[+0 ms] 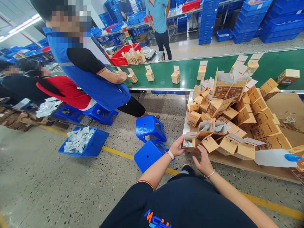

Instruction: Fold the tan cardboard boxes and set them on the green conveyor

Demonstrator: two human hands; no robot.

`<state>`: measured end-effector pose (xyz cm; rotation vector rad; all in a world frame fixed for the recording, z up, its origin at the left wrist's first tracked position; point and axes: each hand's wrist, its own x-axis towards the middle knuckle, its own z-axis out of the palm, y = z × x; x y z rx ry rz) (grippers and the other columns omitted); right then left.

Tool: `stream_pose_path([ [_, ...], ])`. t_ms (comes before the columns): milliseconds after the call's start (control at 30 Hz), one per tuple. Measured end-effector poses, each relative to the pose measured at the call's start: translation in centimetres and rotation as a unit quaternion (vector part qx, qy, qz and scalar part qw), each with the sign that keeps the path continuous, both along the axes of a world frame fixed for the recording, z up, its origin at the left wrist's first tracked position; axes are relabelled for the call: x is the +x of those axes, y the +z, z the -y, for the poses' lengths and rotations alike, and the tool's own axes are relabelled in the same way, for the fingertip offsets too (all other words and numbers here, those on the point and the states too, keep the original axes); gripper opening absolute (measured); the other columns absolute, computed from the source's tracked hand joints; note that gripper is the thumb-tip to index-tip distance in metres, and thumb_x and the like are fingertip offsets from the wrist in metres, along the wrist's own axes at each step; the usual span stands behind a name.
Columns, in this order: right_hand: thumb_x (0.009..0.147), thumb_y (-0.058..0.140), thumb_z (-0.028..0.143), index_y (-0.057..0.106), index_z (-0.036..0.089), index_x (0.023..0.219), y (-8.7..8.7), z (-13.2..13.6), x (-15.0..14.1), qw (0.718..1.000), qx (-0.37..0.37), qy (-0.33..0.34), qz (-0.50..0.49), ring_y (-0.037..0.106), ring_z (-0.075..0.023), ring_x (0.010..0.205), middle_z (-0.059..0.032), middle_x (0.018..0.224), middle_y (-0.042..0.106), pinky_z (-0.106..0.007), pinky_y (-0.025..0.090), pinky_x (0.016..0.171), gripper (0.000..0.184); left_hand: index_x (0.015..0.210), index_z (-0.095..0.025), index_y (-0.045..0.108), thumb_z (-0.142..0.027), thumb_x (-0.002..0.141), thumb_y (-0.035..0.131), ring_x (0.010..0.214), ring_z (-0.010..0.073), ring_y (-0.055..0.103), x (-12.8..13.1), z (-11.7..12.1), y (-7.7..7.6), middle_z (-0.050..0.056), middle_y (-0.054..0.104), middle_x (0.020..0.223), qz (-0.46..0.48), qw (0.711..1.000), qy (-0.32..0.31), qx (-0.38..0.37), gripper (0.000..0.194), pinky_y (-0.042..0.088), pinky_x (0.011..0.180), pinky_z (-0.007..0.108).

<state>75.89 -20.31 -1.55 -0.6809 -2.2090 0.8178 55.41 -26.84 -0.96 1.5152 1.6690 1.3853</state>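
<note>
My left hand (177,147), with a band at the wrist, grips the side of a small brown carton (190,143) at the near left corner of the table. The carton's lid stands up, and something silvery-white shows inside it. Just right of it is my right hand (204,161), its fingers spread and nothing seen in them; whether a fingertip touches the carton I cannot tell. Beyond both hands lies a heap of open cartons (216,107), with cartons in rows (266,125) to their right.
A green conveyor belt (187,68) carrying spaced-out open cartons runs behind the table. A white bottle (273,157) with a blue cap lies at the right. Blue stools (148,125) and a blue bin (101,141) of silver pouches stand left. A person in a blue vest (95,85) works at the belt.
</note>
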Motion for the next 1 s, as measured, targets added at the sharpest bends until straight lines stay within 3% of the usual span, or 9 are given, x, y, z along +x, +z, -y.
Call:
stream_pose_path([
  [100,0.09,0.052,0.035,0.039,0.021,0.139,-0.3,-0.2,-0.9,0.998,0.045,0.047,0.002,0.038,-0.0292,0.135,-0.0169,0.147,0.034,-0.049,0.042,0.105,0.053,0.144,-0.021,0.036,-0.042,0.088,0.057,0.138,0.029,0.039,-0.1,1.7,-1.8,0.019,0.04,0.147,-0.144,0.983,-0.053,0.096,0.063,0.038,0.11,0.048],
  [200,0.091,0.05,0.036,0.046,0.022,0.136,-0.9,-0.7,-1.7,0.996,0.053,0.072,0.014,0.036,-0.0294,0.137,-0.016,0.149,0.032,-0.05,0.041,0.106,0.048,0.142,-0.023,0.04,-0.042,0.091,0.052,0.136,0.0293,0.041,0.0,2.4,-2.6,0.019,0.04,0.147,-0.221,0.968,-0.028,0.113,0.056,0.04,0.107,0.049],
  [433,0.09,0.049,0.038,0.07,0.023,0.103,-0.1,-1.6,-2.3,0.995,0.047,0.089,-0.001,0.045,-0.0292,0.127,-0.0137,0.135,0.047,-0.05,0.043,0.101,0.029,0.114,-0.028,0.067,-0.046,0.084,0.06,0.131,0.0312,0.042,-0.1,3.7,-0.6,0.013,0.047,0.14,-0.235,0.97,0.05,0.031,0.035,0.037,0.106,0.051],
  [533,0.088,0.052,0.043,0.071,0.02,0.09,0.7,-1.1,-2.9,0.997,-0.004,0.076,-0.027,0.05,-0.0289,0.121,-0.0155,0.132,0.048,-0.047,0.047,0.096,0.03,0.104,-0.026,0.071,-0.044,0.085,0.058,0.135,0.0308,0.037,1.1,4.0,0.0,0.011,0.046,0.14,-0.148,0.987,0.061,0.0,0.029,0.032,0.11,0.051],
  [667,0.079,0.06,0.054,0.055,0.019,0.065,0.9,0.3,-4.2,0.985,-0.133,-0.067,-0.09,0.056,-0.0277,0.108,-0.0164,0.117,0.054,-0.047,0.047,0.096,0.038,0.081,-0.017,0.066,-0.041,0.084,0.06,0.127,0.0285,0.046,4.3,3.1,0.1,0.014,0.047,0.134,0.072,0.99,0.124,-0.003,0.025,0.038,0.107,0.046],
  [733,0.071,0.065,0.057,0.049,0.02,0.07,0.7,0.7,-4.8,0.956,-0.226,-0.137,-0.126,0.059,-0.026,0.101,-0.0142,0.109,0.056,-0.047,0.048,0.093,0.04,0.086,-0.017,0.061,-0.035,0.077,0.069,0.12,0.0267,0.051,5.5,2.4,0.4,0.014,0.052,0.125,0.187,0.961,0.204,-0.014,0.022,0.043,0.102,0.044],
  [800,0.062,0.07,0.058,0.048,0.021,0.083,0.4,0.7,-5.2,0.92,-0.323,-0.163,-0.155,0.06,-0.0249,0.097,-0.012,0.105,0.057,-0.048,0.05,0.09,0.048,0.102,-0.018,0.056,-0.025,0.068,0.077,0.115,0.0234,0.053,5.9,1.7,1.1,0.012,0.055,0.12,0.288,0.923,0.248,-0.053,0.041,0.046,0.097,0.039],
  [867,0.056,0.073,0.057,0.046,0.022,0.093,0.2,0.4,-5.4,0.89,-0.399,-0.149,-0.162,0.061,-0.0248,0.096,-0.0107,0.104,0.059,-0.047,0.05,0.089,0.058,0.11,-0.019,0.053,-0.019,0.063,0.079,0.109,0.0205,0.056,5.5,1.1,2.1,0.009,0.059,0.115,0.379,0.891,0.226,-0.109,0.053,0.047,0.093,0.034],
  [1000,0.052,0.075,0.055,0.051,0.021,0.098,0.2,-0.1,-6.2,0.864,-0.476,-0.102,-0.127,0.06,-0.0268,0.101,-0.0104,0.105,0.062,-0.047,0.049,0.092,0.062,0.104,-0.021,0.055,-0.023,0.064,0.078,0.083,0.0163,0.063,4.0,0.2,3.9,0.003,0.065,0.096,0.5,0.816,0.177,-0.23,0.047,0.049,0.075,0.028],
])
